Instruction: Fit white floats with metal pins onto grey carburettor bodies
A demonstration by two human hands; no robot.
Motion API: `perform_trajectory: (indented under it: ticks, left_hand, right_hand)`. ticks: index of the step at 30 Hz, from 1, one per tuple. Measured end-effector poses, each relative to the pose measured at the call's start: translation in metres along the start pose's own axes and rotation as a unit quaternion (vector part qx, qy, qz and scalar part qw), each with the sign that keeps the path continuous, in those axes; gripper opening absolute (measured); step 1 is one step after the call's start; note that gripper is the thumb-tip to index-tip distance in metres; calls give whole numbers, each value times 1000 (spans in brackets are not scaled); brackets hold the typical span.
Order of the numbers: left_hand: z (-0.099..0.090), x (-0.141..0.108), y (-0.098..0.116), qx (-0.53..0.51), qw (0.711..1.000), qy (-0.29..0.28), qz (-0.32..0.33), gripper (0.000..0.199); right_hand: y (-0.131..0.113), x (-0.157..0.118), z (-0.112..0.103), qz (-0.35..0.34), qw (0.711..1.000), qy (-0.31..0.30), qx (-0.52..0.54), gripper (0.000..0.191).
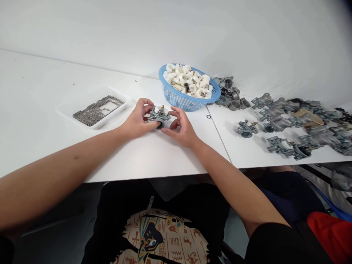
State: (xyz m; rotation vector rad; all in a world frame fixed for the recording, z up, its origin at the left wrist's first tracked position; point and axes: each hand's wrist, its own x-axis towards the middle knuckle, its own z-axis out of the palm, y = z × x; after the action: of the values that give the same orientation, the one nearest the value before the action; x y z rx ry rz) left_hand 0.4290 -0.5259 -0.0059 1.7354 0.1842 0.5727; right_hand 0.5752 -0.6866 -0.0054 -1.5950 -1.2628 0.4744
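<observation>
Near the middle of the frame, both hands meet over a small grey metal carburetor body (159, 116) that sits low on the white tabletop (154, 154). The left hand (137, 119) is curled around its left side, fingers wrapped over the top and thumb underneath, plainly holding it. The right hand (183, 128) is half open just to the right of the part, its fingertips at or touching the near edge; whether it really grips I cannot tell. A white piece and a small brass tip stick up from the top of the part. Just beyond the hands, toward the upper middle, stands a blue plastic basket (181, 101) heaped with white plastic floats (188, 80). Right of the basket lies a small cluster of grey castings (229, 96), and further along the right side of the frame more carburetor bodies (291, 124) are spread over the tabletop, one (246, 128) lying apart from the rest, nearer the centre. To the left, a shallow white tray (121, 106) holds a pile of thin metal pins (95, 111). A tiny dark ring (208, 117) lies on the tabletop just below the basket.
</observation>
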Motion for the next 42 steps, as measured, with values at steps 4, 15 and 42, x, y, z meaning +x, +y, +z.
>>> perform_trajectory:
  ticks: [4, 15, 42]
  left_hand:
    - [1, -4, 9, 78, 994, 39, 71, 58]
    - [13, -5, 12, 131, 982, 93, 104, 62]
    - [-4, -8, 25, 93, 986, 23, 138, 87]
  right_hand:
    - [-2, 0, -3, -32, 999, -30, -6, 86]
    - [-11, 9, 2, -14, 987, -76, 144, 80]
    - [-66, 6, -4, -7, 971, -14, 238, 54]
